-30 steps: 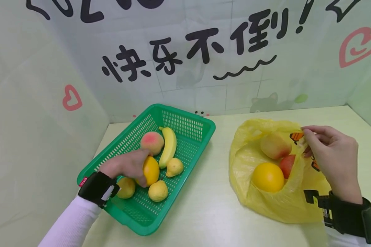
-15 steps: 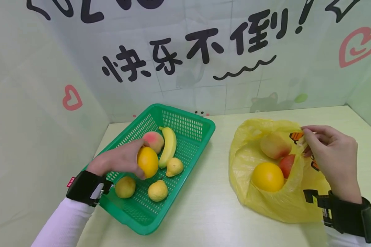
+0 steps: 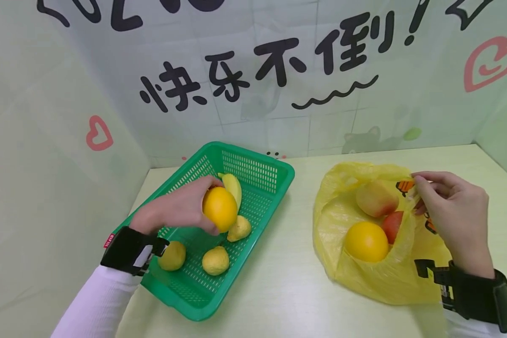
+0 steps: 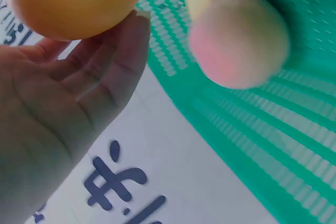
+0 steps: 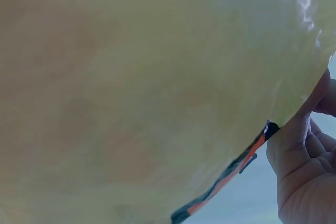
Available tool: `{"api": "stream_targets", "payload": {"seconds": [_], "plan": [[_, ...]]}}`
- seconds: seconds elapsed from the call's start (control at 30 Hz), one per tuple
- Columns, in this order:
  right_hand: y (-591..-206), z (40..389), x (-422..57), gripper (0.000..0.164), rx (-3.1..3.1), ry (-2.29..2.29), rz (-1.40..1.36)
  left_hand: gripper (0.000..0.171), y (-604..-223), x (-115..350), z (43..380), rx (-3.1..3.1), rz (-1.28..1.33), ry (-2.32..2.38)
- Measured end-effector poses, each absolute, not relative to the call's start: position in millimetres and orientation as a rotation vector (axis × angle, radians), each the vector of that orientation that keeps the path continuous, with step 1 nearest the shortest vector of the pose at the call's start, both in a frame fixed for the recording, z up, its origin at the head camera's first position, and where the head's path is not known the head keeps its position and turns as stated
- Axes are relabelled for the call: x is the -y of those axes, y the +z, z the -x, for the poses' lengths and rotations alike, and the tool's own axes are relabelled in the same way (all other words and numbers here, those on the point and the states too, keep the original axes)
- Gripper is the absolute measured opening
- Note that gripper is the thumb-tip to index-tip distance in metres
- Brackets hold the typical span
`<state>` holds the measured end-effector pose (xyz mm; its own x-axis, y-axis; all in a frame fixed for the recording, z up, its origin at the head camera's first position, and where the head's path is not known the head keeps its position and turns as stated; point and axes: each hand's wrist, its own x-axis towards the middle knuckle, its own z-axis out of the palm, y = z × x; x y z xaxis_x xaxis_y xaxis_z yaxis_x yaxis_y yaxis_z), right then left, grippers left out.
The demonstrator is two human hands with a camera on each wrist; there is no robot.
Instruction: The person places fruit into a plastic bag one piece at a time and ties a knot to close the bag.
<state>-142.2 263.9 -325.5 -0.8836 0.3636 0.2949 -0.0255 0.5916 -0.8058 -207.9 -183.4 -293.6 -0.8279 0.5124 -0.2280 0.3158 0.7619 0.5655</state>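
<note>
Above the green basket point(image 3: 249, 267), my left hand point(image 3: 183, 204) grips an orange point(image 3: 220, 210), fingers and thumb around its sides. Behind the hand, the peach is hidden in the head view, but the left wrist view shows the peach point(image 4: 239, 40) against the basket wall. A banana point(image 3: 232, 185) and several yellow fruits, among them a knobbly lemon point(image 3: 215, 261), lie in the basket. On the right, my right hand point(image 3: 460, 211) pinches the rim of a yellow plastic bag point(image 3: 355, 286). Inside the bag are another orange point(image 3: 366, 241), a peach-like fruit point(image 3: 376, 199) and a red fruit point(image 3: 392, 227).
Basket and bag stand apart on a pale table point(image 3: 279, 291). A printed cloth backdrop point(image 3: 279, 126) with black characters rises behind the table, and a pale side panel point(image 3: 55, 197) stands at its left.
My left hand has lifted the orange from among the fruit and carried it up and to the right, over the banana. My right hand keeps its hold on the bag's rim.
</note>
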Motion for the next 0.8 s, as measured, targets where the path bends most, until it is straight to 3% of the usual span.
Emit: {"api": "stream_targets", "payload": {"seconds": [0.47, 0.8], "plan": [[-327, 142, -262, 0.034, 2.378, 1.219, 0.250, 0.089, -277, 117, 217, -2.625, -0.832, 0.697], [-326, 143, -264, 0.034, 2.375, 1.212, 0.253, 0.083, -266, 71, 218, -2.603, -0.986, 0.641]]}}
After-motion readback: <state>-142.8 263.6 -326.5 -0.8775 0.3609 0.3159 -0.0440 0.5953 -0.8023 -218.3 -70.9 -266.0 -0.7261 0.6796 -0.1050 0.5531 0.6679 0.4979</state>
